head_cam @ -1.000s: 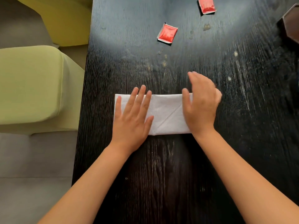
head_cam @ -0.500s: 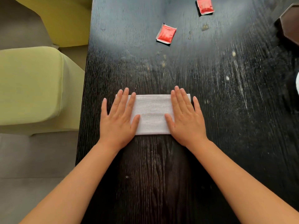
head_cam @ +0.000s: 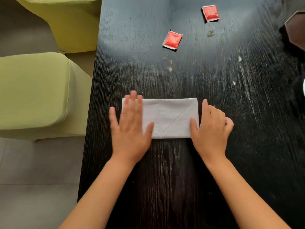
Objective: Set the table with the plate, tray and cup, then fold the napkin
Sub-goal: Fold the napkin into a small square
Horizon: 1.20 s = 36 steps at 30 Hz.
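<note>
A white napkin (head_cam: 168, 118), folded into a long rectangle, lies on the dark wooden table (head_cam: 181, 171). My left hand (head_cam: 130, 129) lies flat with straight fingers on its left end and is blurred by motion. At the napkin's right end is my right hand (head_cam: 211, 129). Its thumb lies on top of the edge and its fingers are curled against that edge. No plate, tray or cup shows clearly in view.
Two red sachets (head_cam: 172, 40) (head_cam: 210, 13) lie farther back on the table. A dark hexagonal object (head_cam: 295, 30) sits at the right border. Two green chairs (head_cam: 33, 95) (head_cam: 69, 22) stand left of the table's left edge.
Both hands lay flat on the napkin half a second ago. They have since slid apart to its ends, and the right hand's fingers have curled at the right edge.
</note>
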{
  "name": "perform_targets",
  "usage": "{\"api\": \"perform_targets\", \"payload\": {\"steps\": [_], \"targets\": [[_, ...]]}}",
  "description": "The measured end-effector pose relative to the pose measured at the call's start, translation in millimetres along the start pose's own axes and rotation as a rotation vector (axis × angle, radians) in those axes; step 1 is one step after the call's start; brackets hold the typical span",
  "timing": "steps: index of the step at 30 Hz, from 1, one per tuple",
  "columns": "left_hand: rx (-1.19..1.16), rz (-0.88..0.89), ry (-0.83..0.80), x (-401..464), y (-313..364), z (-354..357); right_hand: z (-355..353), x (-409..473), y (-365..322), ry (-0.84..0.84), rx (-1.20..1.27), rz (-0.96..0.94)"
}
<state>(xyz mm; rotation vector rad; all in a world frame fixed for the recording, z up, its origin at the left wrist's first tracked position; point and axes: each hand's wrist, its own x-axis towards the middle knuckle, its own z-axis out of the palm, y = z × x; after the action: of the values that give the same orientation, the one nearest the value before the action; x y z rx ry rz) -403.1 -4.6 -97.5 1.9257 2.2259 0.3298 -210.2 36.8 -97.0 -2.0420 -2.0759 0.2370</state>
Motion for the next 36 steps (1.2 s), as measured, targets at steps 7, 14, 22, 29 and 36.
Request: {"api": "perform_targets", "payload": {"steps": [7,14,22,29,36], "targets": [[0.018,0.058,-0.164,-14.0,45.3,37.2,-15.2,9.9,-10.6,-0.112,0.227,0.273],[-0.025,0.080,-0.180,-13.1,43.3,36.2,-24.9,22.6,-13.4,-0.263,0.459,0.347],[-0.606,0.044,-0.093,-19.3,38.6,20.7,-49.8,22.4,-39.2,-0.406,1.188,0.355],[-1.230,-0.399,0.142,-18.8,32.7,-23.2,-41.0,7.9,-74.9,-0.520,1.262,0.180],[-0.849,-0.534,0.163,-20.6,-8.5,-28.1,-5.8,-11.3,-83.4,-0.247,0.713,-0.186]]}}
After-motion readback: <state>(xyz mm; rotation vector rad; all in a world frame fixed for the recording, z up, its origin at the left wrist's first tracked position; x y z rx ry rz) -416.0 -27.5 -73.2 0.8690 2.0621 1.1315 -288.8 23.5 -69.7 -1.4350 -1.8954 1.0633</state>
